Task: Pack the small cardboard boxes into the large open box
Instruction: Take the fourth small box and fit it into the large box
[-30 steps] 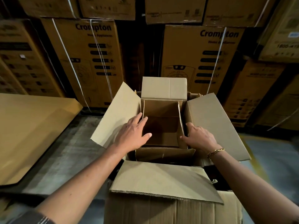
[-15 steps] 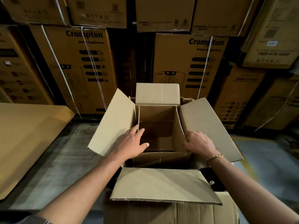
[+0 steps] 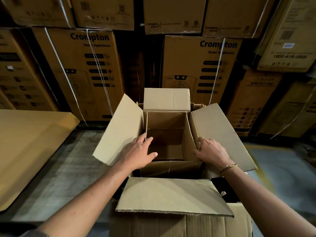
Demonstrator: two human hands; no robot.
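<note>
Left hand (image 3: 136,154) lies flat, fingers released; right hand (image 3: 212,151) fingers clutch the square corrugated small box (image 3: 165,120).

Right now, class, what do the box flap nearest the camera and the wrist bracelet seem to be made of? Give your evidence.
Flap: corrugated cardboard, matt plain brown; wavy fluting shows along its cut edge.
Bracelet: probably metal, gold-coloured and shiny; its chain links catch the light, but solid gold or plating cannot be told.
</note>
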